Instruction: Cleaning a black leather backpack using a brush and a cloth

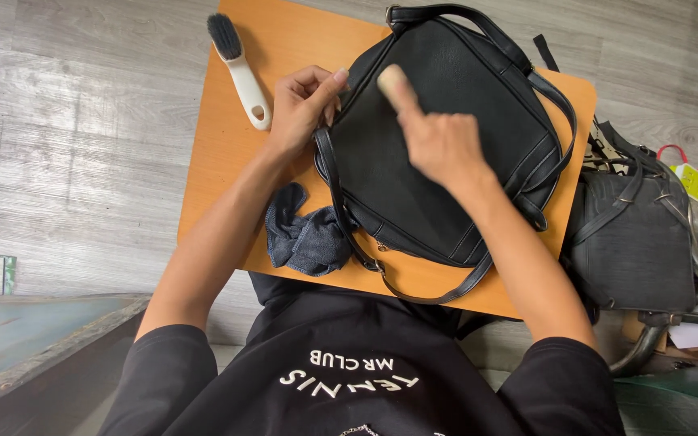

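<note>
Black leather-look bag [446, 137] lay flat on an orange wooden surface [228, 161], taking up most of its middle and right part, handles at the far end, one thin strap looping off the near edge.

Left hand [300, 109] sat at the bag's left edge, fingers curled in and pinching the side seam near the top corner, so closed on the bag, not spread. Forearm crossed the surface from the near left.

Right hand [438, 141] was over the bag's upper middle, loosely fisted with one finger stuck out toward the far left. A small pale rounded thing [392, 79] showed at that fingertip, pressed against the bag's face; blurred, couldn't tell whether it was a pad, a cloth tip or just the finger end. Hand narrow, mostly closed.

Crumpled dark blue cloth [309, 238] lay on the surface just left of the bag's near corner, touching the strap. Brush with white handle and dark bristles [240, 69] lay at the far left of the surface, apart from the bag and close to the left hand.

Second bag, dark grey [636, 242], sat off the surface to the right, beside metal tubing [672, 323]. Grey plank floor [74, 137] around. Person wore a black shirt [349, 363].
</note>
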